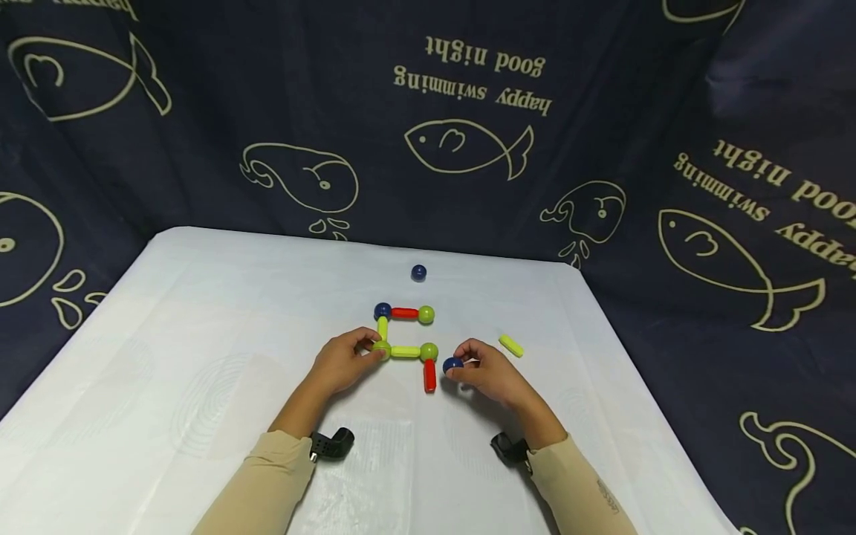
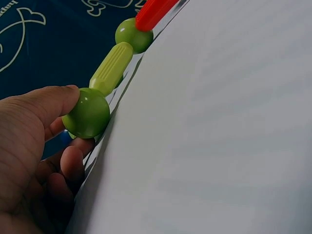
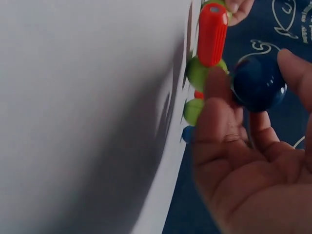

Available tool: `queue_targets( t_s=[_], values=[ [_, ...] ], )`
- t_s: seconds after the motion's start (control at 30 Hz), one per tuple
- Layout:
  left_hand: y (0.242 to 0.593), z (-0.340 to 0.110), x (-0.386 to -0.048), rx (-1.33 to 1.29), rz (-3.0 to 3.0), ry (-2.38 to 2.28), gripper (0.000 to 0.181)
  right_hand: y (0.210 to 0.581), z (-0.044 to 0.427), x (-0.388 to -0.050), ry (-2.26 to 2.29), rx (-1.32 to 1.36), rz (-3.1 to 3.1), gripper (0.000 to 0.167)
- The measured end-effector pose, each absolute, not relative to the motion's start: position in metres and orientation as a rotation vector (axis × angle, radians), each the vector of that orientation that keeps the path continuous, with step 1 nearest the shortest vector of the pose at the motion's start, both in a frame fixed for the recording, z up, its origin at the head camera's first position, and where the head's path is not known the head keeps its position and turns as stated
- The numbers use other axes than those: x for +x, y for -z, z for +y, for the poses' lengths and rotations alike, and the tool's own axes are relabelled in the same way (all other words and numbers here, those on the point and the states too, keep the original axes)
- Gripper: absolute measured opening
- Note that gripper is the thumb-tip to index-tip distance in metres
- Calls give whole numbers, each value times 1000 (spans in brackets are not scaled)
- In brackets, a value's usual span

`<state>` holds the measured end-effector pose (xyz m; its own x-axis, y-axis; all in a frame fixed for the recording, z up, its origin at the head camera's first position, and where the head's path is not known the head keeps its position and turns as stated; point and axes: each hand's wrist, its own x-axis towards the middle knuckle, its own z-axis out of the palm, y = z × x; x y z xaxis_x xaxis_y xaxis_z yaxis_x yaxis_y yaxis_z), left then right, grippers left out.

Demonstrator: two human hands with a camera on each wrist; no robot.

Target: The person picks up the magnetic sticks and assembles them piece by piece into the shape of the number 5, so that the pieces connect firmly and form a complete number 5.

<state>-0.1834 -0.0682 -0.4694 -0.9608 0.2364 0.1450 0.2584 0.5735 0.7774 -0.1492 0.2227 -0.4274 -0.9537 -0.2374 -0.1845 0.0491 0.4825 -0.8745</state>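
On the white table lies a chain of balls and short rods. My left hand pinches the green ball at its near left corner. From that ball a yellow-green rod runs right to another green ball, where a red rod points toward me. A second yellow-green rod leads away to a blue ball, then a red rod and a green ball. My right hand holds a loose blue ball between thumb and fingers, just right of the red rod's end.
A separate blue ball sits beyond the chain, toward the far table edge. Right of it, past my right hand, lies a single yellow-green rod. A dark fabric with fish drawings hangs behind the white table.
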Motion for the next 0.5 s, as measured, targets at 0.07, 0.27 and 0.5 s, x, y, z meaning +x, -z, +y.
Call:
queue_targets(
  t_s=[0.07, 0.27, 0.5],
  values=[
    [470, -68, -184, -430, -2765, 1368, 25, 428, 222, -146, 1436, -187, 2442, 29],
    [471, -67, -184, -428, -2766, 1359, 25, 432, 221, -137, 1345, -291, 2429, 24],
    [471, -68, -184, -437, -2759, 1366, 25, 435, 215, -128, 1245, -391, 2461, 24]
  ],
)
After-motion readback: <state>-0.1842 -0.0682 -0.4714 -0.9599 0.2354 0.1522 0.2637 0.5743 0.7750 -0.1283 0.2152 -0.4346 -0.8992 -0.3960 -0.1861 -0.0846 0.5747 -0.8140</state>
